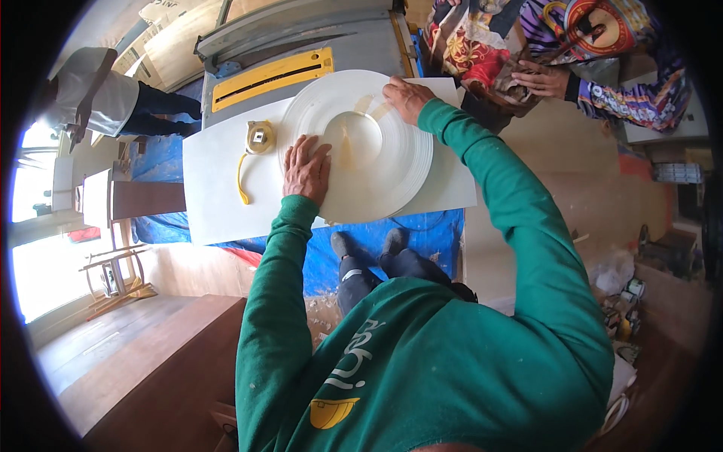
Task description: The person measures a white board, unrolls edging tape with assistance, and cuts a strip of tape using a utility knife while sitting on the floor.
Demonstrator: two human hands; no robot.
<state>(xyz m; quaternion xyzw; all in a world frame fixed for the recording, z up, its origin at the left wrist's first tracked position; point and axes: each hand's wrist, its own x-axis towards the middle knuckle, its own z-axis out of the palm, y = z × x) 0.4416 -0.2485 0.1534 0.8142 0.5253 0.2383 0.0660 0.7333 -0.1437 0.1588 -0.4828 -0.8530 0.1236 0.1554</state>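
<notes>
A wide, flat coil of white edge banding (410,162) lies on a white board (218,181), its layers wound round an open middle. My left hand (305,167) rests on the coil's left side, fingers stretched out flat. At the coil's upper right rim, my right hand (407,99) has its fingers bent over the edge; their undersides are hidden. Strips of tan tape (364,104) cross the coil close to that hand. Left of the coil sits a yellow tape measure (260,136), its yellow strap trailing toward me.
Beyond the board stands a grey table saw (361,47) with a yellow slotted insert (273,78). A co-worker's hand (544,80) and patterned sleeve are at the upper right. Another person (98,94) stands at far left. Blue sheeting (440,241) covers the floor; a brown panel (162,361) lies lower left.
</notes>
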